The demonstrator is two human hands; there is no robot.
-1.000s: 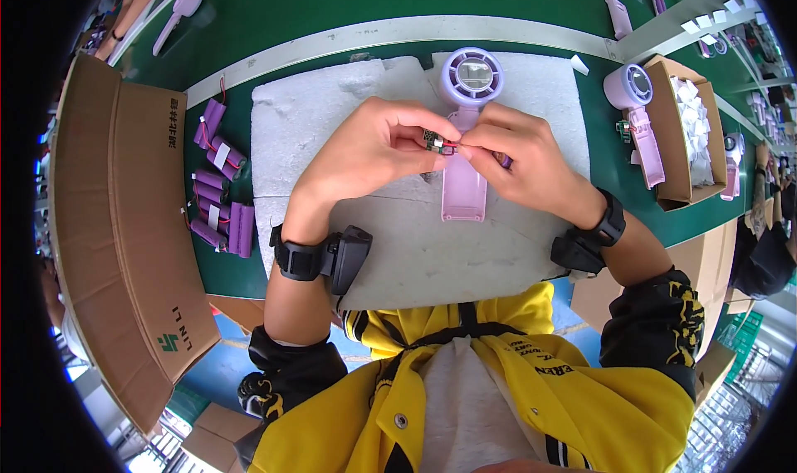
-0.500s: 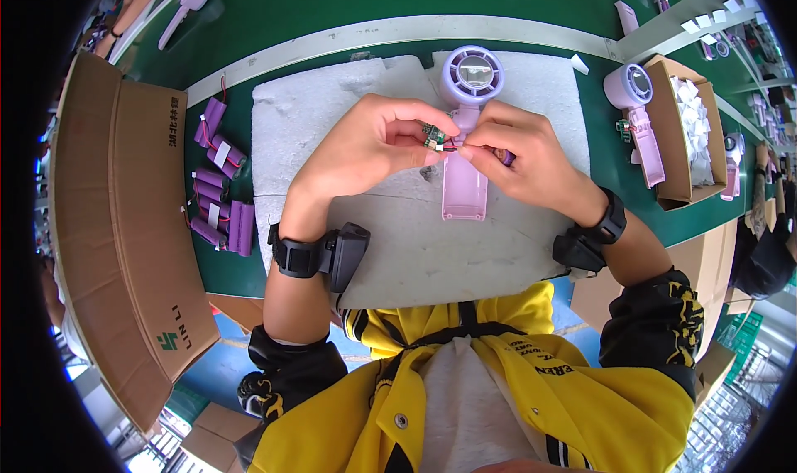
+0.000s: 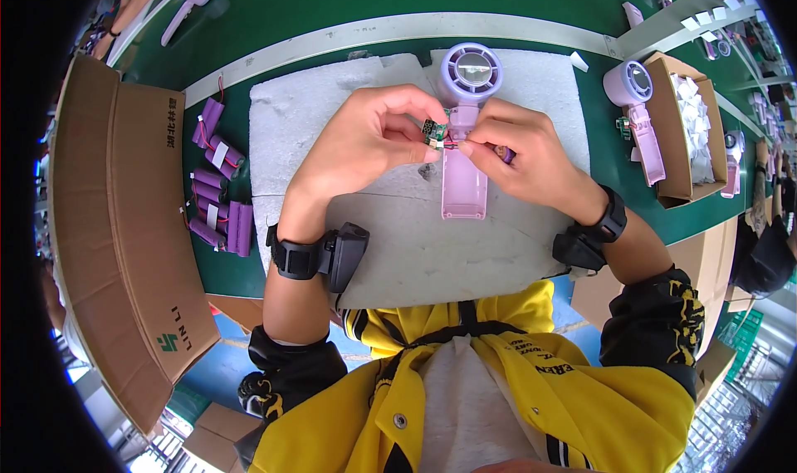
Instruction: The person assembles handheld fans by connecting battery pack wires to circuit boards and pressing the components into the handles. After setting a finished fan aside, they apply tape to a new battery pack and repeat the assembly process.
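Note:
A lilac handheld fan (image 3: 471,73) lies on the foam sheet with its round head away from me and its open handle (image 3: 464,192) toward me. Over the upper handle, my left hand (image 3: 365,141) pinches a small green circuit board (image 3: 434,131) at its edge. Close against it, my right hand (image 3: 527,149) has its thumb and forefinger together on thin red and black wires (image 3: 452,143) that run to the board. A purple battery cell (image 3: 504,154) shows partly beneath the right fingers; the rest is hidden. Whether the wire plug is seated in the board I cannot tell.
Several purple battery packs (image 3: 220,157) with wires lie left of the foam sheet (image 3: 332,232), beside a tall cardboard box (image 3: 133,224). To the right, another opened fan (image 3: 646,145) lies by a carton (image 3: 677,182) of white pieces. A pale rail (image 3: 398,31) crosses behind.
My left forefinger has lifted slightly off the circuit board, so more of the board shows. The right hand stays almost where it was, pinching the wires.

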